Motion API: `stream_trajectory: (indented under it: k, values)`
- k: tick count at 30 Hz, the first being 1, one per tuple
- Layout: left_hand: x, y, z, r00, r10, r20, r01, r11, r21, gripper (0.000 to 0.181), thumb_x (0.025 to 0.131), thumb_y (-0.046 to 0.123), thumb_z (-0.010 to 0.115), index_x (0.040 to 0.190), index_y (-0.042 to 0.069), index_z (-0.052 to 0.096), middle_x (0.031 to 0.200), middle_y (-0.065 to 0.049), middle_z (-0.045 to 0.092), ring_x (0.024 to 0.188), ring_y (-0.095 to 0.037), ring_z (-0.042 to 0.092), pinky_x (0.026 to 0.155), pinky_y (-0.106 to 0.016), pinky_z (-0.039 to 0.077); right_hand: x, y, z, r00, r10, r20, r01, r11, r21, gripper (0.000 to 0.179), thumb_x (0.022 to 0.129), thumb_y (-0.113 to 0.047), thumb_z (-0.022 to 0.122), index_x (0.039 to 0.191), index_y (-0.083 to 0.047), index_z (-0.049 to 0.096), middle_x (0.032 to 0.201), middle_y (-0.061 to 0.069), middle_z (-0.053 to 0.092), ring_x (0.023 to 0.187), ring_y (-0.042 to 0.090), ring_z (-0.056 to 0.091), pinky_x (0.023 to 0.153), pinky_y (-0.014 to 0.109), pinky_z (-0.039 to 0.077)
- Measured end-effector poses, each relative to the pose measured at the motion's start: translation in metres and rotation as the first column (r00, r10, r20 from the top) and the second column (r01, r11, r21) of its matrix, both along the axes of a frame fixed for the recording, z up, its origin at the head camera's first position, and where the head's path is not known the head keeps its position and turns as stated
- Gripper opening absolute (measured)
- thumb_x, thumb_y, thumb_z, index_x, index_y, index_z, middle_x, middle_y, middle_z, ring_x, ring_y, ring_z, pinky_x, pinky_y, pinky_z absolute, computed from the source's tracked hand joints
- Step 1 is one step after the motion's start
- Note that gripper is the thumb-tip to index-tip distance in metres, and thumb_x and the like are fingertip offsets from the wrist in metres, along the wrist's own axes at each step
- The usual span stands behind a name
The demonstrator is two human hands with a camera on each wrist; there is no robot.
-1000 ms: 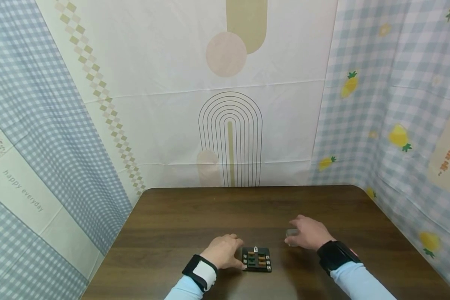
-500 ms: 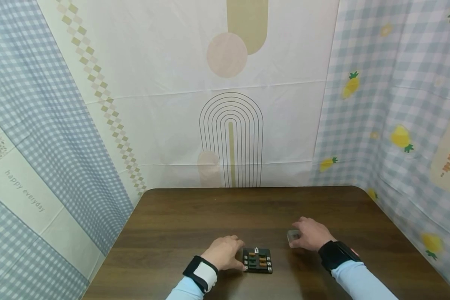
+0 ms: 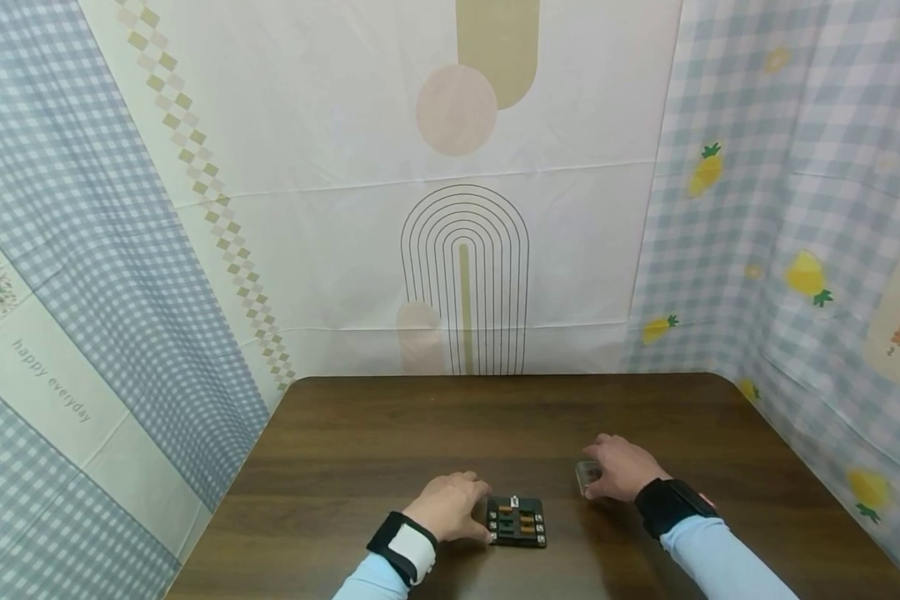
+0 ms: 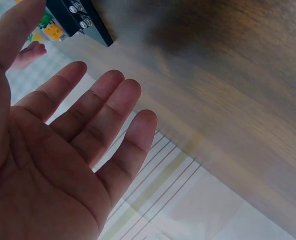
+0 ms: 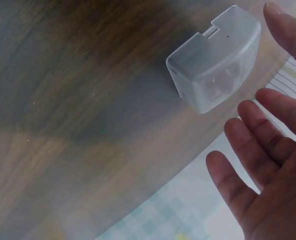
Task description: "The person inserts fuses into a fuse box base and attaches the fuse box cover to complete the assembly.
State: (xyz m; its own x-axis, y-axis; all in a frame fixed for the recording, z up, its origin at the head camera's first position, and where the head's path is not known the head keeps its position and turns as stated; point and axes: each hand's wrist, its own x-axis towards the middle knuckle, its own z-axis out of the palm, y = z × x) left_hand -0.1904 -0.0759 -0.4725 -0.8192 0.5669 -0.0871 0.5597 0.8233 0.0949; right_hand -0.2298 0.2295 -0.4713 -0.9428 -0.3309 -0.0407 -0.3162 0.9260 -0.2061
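Observation:
A black fuse block (image 3: 517,522) with screw terminals and orange and green blade fuses lies on the wooden table. At its left side is my left hand (image 3: 444,506), thumb by the block's edge. In the left wrist view the fingers of that hand (image 4: 52,160) are spread, with a corner of the block (image 4: 85,20) at the top. Farther right, a clear plastic cover (image 3: 587,475) stands on the table. My right hand (image 3: 624,468) is around its right side. The right wrist view shows the cover (image 5: 213,60) apart from the relaxed fingers (image 5: 270,130).
The brown table (image 3: 375,425) ends at a patterned cloth (image 3: 330,283) hung behind it. Checked cloth (image 3: 817,208) with lemon prints hangs along the right side. Both wrists wear black straps (image 3: 401,546).
My right hand has let go of the clear cover and drawn slightly to the right, so more of the cover shows. The left hand and fuse block have stayed in place.

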Motion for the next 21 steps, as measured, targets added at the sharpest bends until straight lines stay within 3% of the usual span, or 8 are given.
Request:
stream_trajectory:
  k: [9,21]
  values:
    - [-0.0013,0.0008,-0.0026,1.000,-0.006,-0.005,0.006,1.000,0.003,0.059,0.075,0.051,0.082,0.122,0.020,0.068,0.114,0.004,0.065,0.101,-0.013,0.063,0.087,-0.030,0.051,-0.0020,-0.0043,0.0021,0.998,-0.018,0.055,0.017,1.000,0.024,0.058,0.070,-0.026,0.089,0.118,-0.002,0.068,0.116,0.017,0.061,0.101,0.033,0.058,0.089,0.056,0.048]
    - [-0.0028,0.0001,-0.0054,1.000,-0.012,-0.022,0.012,1.000,-0.008,0.057,0.074,0.050,0.083,0.119,0.017,0.070,0.109,0.003,0.066,0.097,-0.013,0.064,0.085,-0.029,0.052,-0.0009,-0.0045,-0.0025,0.999,-0.005,0.051,0.005,1.000,0.017,0.051,0.071,-0.022,0.088,0.113,-0.002,0.068,0.098,0.008,0.059,0.083,0.024,0.056,0.079,0.049,0.051]
